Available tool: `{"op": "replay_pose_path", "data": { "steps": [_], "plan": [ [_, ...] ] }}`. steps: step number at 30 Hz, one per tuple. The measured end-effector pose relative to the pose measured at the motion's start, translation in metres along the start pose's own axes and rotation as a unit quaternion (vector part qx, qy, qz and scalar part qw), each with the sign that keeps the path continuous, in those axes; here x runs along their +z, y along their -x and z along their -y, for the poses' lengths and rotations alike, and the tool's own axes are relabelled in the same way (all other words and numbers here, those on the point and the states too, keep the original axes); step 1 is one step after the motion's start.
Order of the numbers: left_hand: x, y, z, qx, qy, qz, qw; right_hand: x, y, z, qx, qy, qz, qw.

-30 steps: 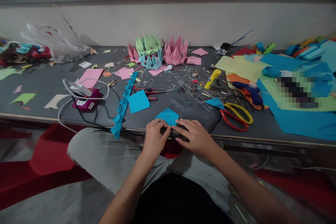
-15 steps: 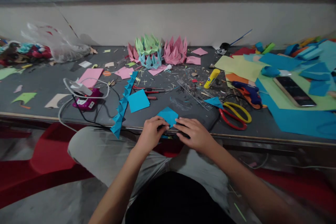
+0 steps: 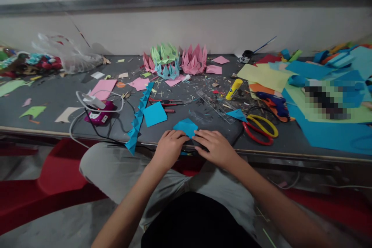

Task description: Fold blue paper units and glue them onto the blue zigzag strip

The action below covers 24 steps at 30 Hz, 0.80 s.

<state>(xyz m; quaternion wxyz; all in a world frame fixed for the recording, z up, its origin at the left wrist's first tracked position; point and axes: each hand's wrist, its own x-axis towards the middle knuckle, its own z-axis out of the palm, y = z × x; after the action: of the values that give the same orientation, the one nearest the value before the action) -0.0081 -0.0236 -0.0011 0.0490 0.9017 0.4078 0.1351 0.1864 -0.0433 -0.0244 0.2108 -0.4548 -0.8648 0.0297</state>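
Left hand [image 3: 171, 147] has been flattened over the near-left edge of the folded blue paper [image 3: 186, 126], so a crease is seemingly being pressed; whether anything is pinched cannot be told. By the right hand [image 3: 216, 147], fingers spread, its near-right edge is touched. Smooth, angular facets are shown, supported near the dark tabletop's [image 3: 151, 135] near edge.

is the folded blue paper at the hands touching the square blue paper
Apart: the head view shows bare dark grey table between the folded blue paper and the square blue paper.
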Motion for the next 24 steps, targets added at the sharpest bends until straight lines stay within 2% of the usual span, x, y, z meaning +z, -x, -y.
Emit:
{"op": "replay_pose_path", "data": {
  "steps": [7,13,18,22,24],
  "plan": [
    [0.003,0.009,-0.014,0.008,-0.101,-0.004,0.995,0.0,-0.003,0.003,-0.004,0.045,0.019,0.999],
    [-0.003,0.024,0.002,0.033,-0.095,-0.011,0.995,0.0,-0.001,0.002,-0.005,0.037,0.014,0.999],
    [-0.009,0.025,0.008,0.038,-0.066,0.0,0.997,0.002,-0.002,0.002,0.008,0.022,0.006,1.0],
    [0.001,0.023,-0.004,-0.016,-0.056,-0.05,0.997,0.001,-0.003,0.005,0.023,0.004,0.011,1.0],
    [0.009,0.023,-0.014,-0.019,-0.04,-0.076,0.996,-0.001,-0.004,0.005,0.028,-0.004,0.018,0.999]
  ]
}}
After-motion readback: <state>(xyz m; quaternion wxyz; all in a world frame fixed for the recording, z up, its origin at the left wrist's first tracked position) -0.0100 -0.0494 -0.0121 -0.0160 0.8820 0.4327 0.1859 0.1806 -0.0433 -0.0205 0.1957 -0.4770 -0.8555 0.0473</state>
